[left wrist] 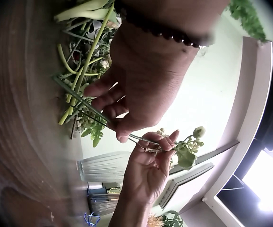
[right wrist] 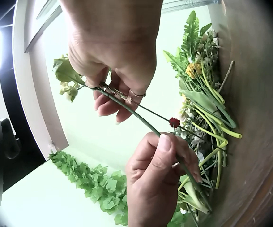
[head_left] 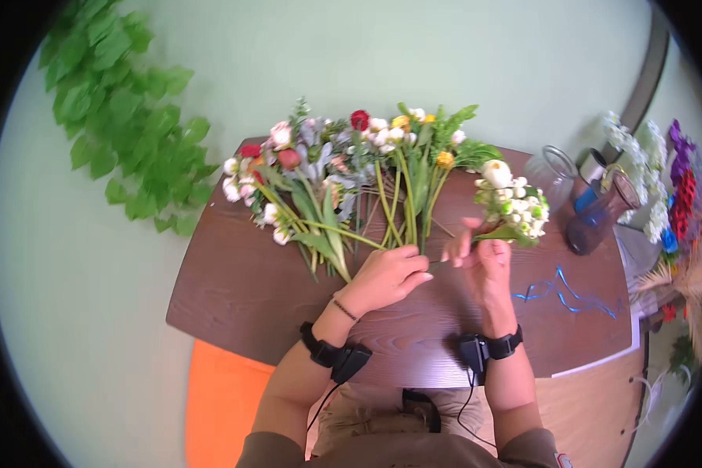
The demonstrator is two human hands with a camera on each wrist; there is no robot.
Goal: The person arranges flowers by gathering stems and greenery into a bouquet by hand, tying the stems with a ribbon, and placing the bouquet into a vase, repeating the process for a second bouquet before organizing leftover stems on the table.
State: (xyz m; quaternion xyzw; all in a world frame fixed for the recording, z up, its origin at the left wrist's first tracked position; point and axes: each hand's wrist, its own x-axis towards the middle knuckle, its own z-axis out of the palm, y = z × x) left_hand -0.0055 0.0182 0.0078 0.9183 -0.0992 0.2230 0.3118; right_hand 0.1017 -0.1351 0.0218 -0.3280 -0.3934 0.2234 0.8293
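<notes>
Left hand [head_left: 386, 274] and right hand [head_left: 485, 264], grips clamped together round green stems [right wrist: 141, 117].

The surface [head_left: 234, 304] is dark brown wood with visible grain. Flowers [head_left: 288, 160] lie heaped across its far side; a clear vase [head_left: 552, 175] and dark vase [head_left: 589, 232] stand right, beyond a blue ribbon [head_left: 560, 281].
</notes>
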